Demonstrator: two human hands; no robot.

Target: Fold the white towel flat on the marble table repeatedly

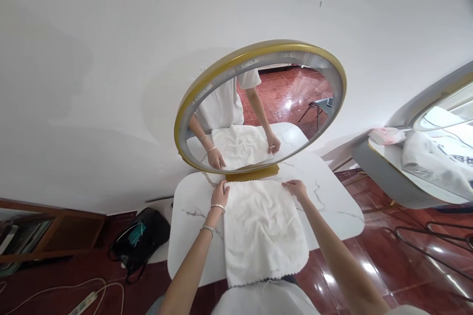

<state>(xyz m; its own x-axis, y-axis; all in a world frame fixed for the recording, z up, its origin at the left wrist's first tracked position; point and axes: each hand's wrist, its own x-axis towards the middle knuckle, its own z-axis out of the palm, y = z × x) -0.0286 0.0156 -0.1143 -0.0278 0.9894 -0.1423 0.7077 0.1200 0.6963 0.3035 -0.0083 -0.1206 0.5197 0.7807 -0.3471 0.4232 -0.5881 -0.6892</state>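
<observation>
A white towel (262, 229) lies spread on a white marble-patterned table (332, 202), its near edge hanging over the table's front. My left hand (220, 193) pinches the towel's far left corner, with bracelets on the wrist. My right hand (295, 188) pinches the far right corner. Both corners sit close to the gold base of a round gold-rimmed mirror (207, 91), which reflects my arms and the towel.
A black bag (142, 241) rests on the red tiled floor left of the table. A white power strip with cord (83, 302) lies at the lower left. A second table with a mirror and a white bag (436, 157) stands at the right.
</observation>
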